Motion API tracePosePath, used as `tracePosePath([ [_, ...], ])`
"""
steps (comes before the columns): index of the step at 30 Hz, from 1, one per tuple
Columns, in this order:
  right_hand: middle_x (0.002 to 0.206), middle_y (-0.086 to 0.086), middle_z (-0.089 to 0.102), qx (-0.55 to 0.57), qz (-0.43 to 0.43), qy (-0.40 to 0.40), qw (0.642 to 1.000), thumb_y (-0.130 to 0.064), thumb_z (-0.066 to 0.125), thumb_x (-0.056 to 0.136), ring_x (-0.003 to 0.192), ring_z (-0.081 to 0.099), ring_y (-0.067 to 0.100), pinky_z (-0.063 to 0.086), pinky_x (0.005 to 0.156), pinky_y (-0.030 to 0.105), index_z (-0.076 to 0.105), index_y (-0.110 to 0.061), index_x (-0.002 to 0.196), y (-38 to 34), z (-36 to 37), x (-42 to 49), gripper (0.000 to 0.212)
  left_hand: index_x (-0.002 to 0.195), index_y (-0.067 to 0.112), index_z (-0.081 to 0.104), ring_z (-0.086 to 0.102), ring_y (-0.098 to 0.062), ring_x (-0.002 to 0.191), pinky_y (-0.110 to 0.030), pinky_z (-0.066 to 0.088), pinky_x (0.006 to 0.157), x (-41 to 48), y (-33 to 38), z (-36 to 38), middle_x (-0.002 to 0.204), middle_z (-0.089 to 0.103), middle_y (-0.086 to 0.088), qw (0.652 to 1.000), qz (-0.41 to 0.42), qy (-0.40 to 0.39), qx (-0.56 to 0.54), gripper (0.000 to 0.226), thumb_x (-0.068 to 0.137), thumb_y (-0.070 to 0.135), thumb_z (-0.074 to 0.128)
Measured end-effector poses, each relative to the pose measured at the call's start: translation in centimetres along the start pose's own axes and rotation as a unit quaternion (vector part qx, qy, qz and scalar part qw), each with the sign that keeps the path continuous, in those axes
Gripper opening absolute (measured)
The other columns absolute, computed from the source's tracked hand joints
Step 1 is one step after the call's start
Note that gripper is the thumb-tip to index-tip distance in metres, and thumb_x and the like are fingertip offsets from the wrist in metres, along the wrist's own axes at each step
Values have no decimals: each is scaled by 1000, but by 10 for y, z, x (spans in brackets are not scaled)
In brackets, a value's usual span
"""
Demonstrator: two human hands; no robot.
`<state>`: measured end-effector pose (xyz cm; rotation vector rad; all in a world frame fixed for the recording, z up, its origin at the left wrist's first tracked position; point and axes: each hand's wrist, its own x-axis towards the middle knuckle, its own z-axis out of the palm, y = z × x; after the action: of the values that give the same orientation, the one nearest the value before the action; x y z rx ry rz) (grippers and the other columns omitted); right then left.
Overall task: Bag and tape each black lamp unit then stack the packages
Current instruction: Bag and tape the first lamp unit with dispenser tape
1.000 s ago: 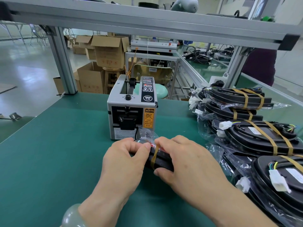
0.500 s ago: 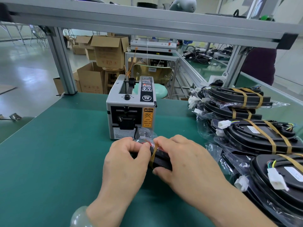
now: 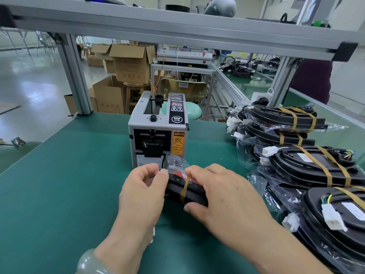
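Note:
A black lamp unit [image 3: 187, 191] in a clear plastic bag stands on edge on the green table, just in front of the tape dispenser [image 3: 158, 129]. One brown tape strip wraps around it. My left hand [image 3: 142, 192] pinches the bag's loose end at the unit's left end. My right hand [image 3: 223, 196] grips the unit from the right, thumb under and fingers over the top. Much of the unit is hidden behind both hands.
Stacks of bagged, taped lamp units [image 3: 308, 165] fill the table's right side, more at the back right [image 3: 282, 121]. An aluminium frame beam [image 3: 177, 30] runs overhead, its post [image 3: 75, 76] at the back left. Cardboard boxes [image 3: 128, 64] stand beyond the table.
My left thumb and forefinger have shifted slightly up onto the bag's loose end. The unit and my right hand have hardly moved.

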<state>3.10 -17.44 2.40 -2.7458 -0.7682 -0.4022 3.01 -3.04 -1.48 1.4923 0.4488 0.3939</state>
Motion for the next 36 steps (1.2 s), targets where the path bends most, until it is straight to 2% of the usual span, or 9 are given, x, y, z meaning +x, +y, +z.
tracePosePath([
  [3, 103, -12, 49, 5, -5, 8, 1000, -55, 62, 78, 97, 50, 17, 41, 79, 30, 38, -39, 121, 0, 0, -1, 51, 116, 37, 52, 59, 0, 100, -12, 40, 77, 3, 0, -1, 108, 63, 11, 995, -13, -94, 23, 45, 76, 35, 73],
  [7, 107, -13, 53, -7, -7, 0, 1000, -58, 59, 79, 101, 52, 16, 44, 83, 31, 37, -40, 125, 3, -2, 1, 55, 106, 26, 66, 63, -19, 98, -34, 48, 93, 10, 2, 1, 105, 70, -5, 988, -69, -135, -5, 29, 78, 32, 72],
  [10, 112, -15, 57, -21, -18, 8, 1000, -58, 59, 77, 104, 55, 15, 45, 87, 30, 43, -39, 126, 8, -2, 0, 54, 94, 19, 69, 60, -17, 77, -34, 49, 79, 15, 5, 4, 87, 71, -5, 987, -85, -132, -37, 12, 86, 27, 66],
  [14, 104, 2, 66, 90, -111, 278, 950, -30, 74, 74, 95, 62, 20, 50, 83, 38, 72, -12, 83, 20, -1, -16, 20, 89, 21, 70, 58, -15, 73, -32, 47, 77, 19, 3, 8, 79, 70, 1, 989, -89, -112, -47, 11, 90, 28, 62],
  [17, 85, 2, 68, 57, -173, 351, 918, -26, 76, 74, 78, 57, 22, 47, 69, 38, 72, -12, 62, 32, 9, -34, 18, 92, 23, 71, 59, -16, 80, -35, 47, 86, 21, 3, 7, 82, 70, 2, 988, -89, -115, -45, 13, 90, 30, 60],
  [21, 112, -1, 64, 86, -77, 279, 953, -47, 64, 79, 108, 53, 18, 38, 102, 30, 73, -13, 99, 47, 24, -40, 41, 97, 25, 70, 62, -11, 87, -28, 47, 88, 23, 1, 5, 88, 72, 7, 988, -67, -136, -27, 15, 91, 33, 59],
  [26, 139, -9, 47, 279, -20, 124, 952, -63, 68, 69, 130, 42, 3, 29, 105, 12, 44, -36, 130, 50, 26, -42, 71, 102, 23, 68, 62, -15, 92, -35, 47, 96, 26, 1, 4, 93, 72, 3, 988, -57, -146, -11, 18, 93, 33, 56],
  [32, 118, -28, 57, 366, 44, 5, 930, -42, 81, 50, 105, 59, -1, 37, 88, 5, 41, -56, 117, 47, 29, -42, 79, 100, 28, 68, 61, -15, 97, -36, 44, 101, 29, 2, -2, 98, 72, 2, 981, -48, -186, 9, 18, 95, 34, 52],
  [36, 106, -25, 65, 367, 40, 45, 928, -29, 82, 54, 95, 62, -3, 37, 80, 0, 48, -55, 115, 40, 34, -39, 75, 104, 31, 69, 63, -10, 101, -33, 45, 99, 35, 2, -9, 102, 73, 7, 977, -41, -206, 30, 19, 94, 37, 54],
])
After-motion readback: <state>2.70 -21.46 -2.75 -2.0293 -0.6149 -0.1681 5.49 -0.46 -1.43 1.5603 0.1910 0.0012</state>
